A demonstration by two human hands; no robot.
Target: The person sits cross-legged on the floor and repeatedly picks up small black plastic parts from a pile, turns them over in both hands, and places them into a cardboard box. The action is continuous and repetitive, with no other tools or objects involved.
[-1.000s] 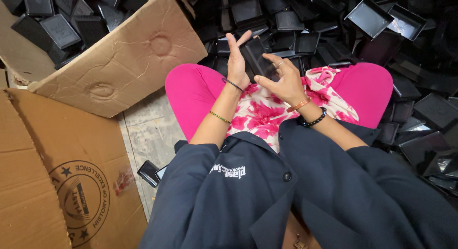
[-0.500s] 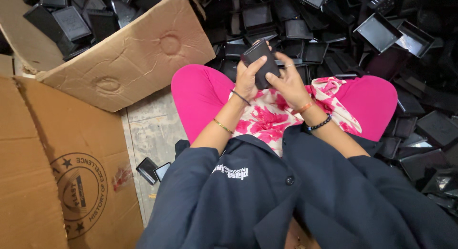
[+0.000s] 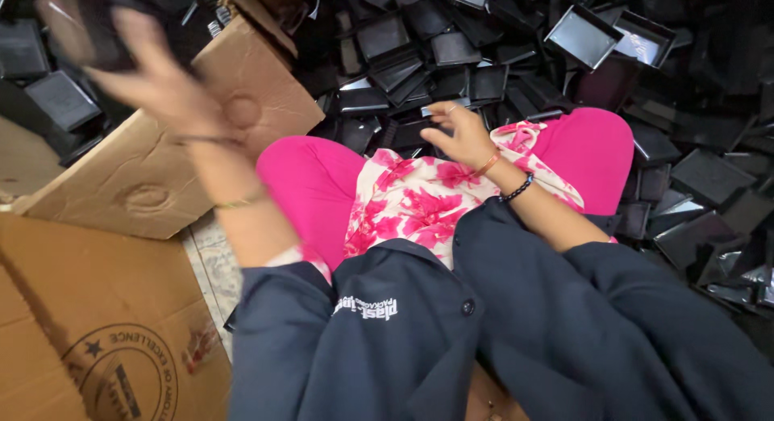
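Observation:
My left hand [image 3: 133, 70] is raised to the upper left over a cardboard box flap [image 3: 185, 147], blurred by motion, and grips a small black plastic tray [image 3: 97, 34]. My right hand [image 3: 455, 135] hovers above my lap with its fingers loosely spread and nothing in it, just short of the heap of black trays [image 3: 451, 58]. I sit on the floor with pink trousers and a pink-flowered top, in a dark blue jacket.
Black plastic trays are piled across the top and right [image 3: 701, 187]. More trays lie inside the cardboard box at the upper left [image 3: 56, 98]. A second printed cardboard panel [image 3: 89, 324] stands at the lower left. A strip of floor [image 3: 210, 268] shows between them.
Both hands held one black tray over my lap before. Now my left hand has swung up and left with the tray over the box, and my right hand has let go.

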